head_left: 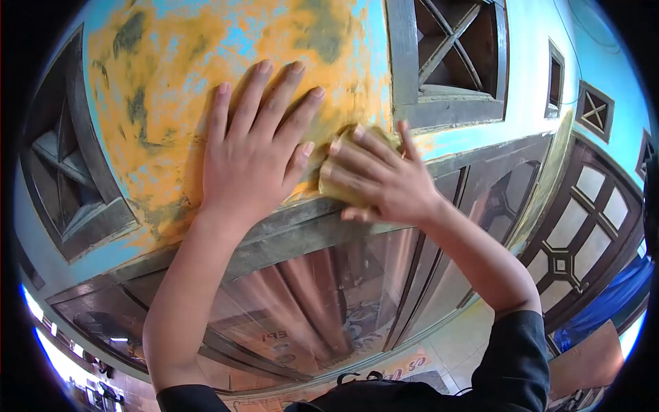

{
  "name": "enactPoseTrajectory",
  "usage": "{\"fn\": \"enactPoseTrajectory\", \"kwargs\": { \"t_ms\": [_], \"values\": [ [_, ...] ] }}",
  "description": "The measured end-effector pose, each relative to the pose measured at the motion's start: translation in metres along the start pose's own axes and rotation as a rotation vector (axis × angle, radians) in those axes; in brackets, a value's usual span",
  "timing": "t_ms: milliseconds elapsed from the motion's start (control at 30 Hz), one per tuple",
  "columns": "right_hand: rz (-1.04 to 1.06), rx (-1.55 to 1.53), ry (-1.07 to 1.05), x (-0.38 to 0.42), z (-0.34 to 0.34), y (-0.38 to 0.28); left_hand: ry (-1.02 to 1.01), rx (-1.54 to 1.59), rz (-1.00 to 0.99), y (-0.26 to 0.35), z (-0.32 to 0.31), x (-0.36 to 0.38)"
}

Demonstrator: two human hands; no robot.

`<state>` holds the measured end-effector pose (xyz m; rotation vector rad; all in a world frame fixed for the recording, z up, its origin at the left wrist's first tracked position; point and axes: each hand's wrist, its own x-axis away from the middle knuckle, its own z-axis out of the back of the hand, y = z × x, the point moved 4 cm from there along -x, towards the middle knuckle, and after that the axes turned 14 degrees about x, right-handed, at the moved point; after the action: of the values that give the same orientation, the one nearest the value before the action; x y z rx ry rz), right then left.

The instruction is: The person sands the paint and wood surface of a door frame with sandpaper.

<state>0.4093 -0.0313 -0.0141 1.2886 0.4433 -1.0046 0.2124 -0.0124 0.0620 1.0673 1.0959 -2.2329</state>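
The left hand [257,147] lies spread flat on a patchy orange wall [165,75]; the right hand [384,175] clasps a blurred, yellowish pad [331,187] against it, near the window frame [453,114]. Flat contact and even pressure should work best.

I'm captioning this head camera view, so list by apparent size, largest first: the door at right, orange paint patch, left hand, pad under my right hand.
1. Orange paint patch
2. Left hand and door: too alike to rank; the hand is nearer the camera.
3. Pad under the right hand, partly hidden.
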Motion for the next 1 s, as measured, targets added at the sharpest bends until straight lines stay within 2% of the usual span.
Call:
{"fn": "enactPoseTrajectory", "kwargs": {
  "t_ms": [33, 100, 167, 233, 267, 300, 367, 433, 467, 600, 733, 867, 967, 1000],
  "values": [
    [-0.035, 0.052, -0.020, -0.006, 0.001, 0.013, -0.010, 0.007, -0.004, -0.001, 0.002, -0.001],
    [-0.259, 0.091, 0.130, -0.020, 0.005, 0.038, -0.033, 0.021, -0.006, -0.004, 0.008, -0.002],
    [-0.220, -0.078, 0.184, -0.028, 0.007, 0.020, 0.000, 0.004, -0.007, -0.012, 0.015, -0.008],
    [0.002, -0.004, 0.121, -0.029, 0.007, 0.006, 0.059, -0.001, -0.007, -0.019, 0.018, -0.013],
    [-0.014, 0.102, 0.202, -0.036, 0.010, 0.020, 0.054, -0.007, -0.009, -0.020, 0.019, -0.015],
    [-0.153, 0.179, 0.122, -0.041, 0.010, 0.041, 0.053, -0.012, -0.015, -0.020, 0.019, -0.015],
    [-0.250, 0.144, 0.188, -0.046, 0.011, 0.055, 0.054, -0.025, -0.018, -0.020, 0.019, -0.014],
    [-0.051, -0.115, 0.152, -0.043, 0.011, 0.025, 0.019, -0.040, -0.021, -0.021, 0.020, -0.015],
    [0.073, -0.097, 0.122, -0.039, 0.012, 0.016, 0.001, -0.047, -0.021, -0.021, 0.020, -0.016],
    [-0.143, 0.241, 0.178, -0.059, 0.023, 0.071, 0.052, -0.107, -0.068, -0.041, 0.032, -0.027],
    [0.150, -0.136, 0.169, -0.046, 0.014, 0.022, 0.070, -0.192, -0.105, -0.061, 0.045, -0.041],
    [-0.152, 0.192, 0.188, -0.055, 0.019, 0.077, 0.095, -0.180, -0.107, -0.058, 0.042, -0.037],
    [0.041, -0.094, 0.157, -0.046, 0.012, 0.026, 0.093, -0.179, -0.088, -0.058, 0.043, -0.037],
    [0.177, -0.141, 0.120, -0.037, 0.006, 0.009, 0.092, -0.182, -0.079, -0.060, 0.042, -0.036]
  ]
}}
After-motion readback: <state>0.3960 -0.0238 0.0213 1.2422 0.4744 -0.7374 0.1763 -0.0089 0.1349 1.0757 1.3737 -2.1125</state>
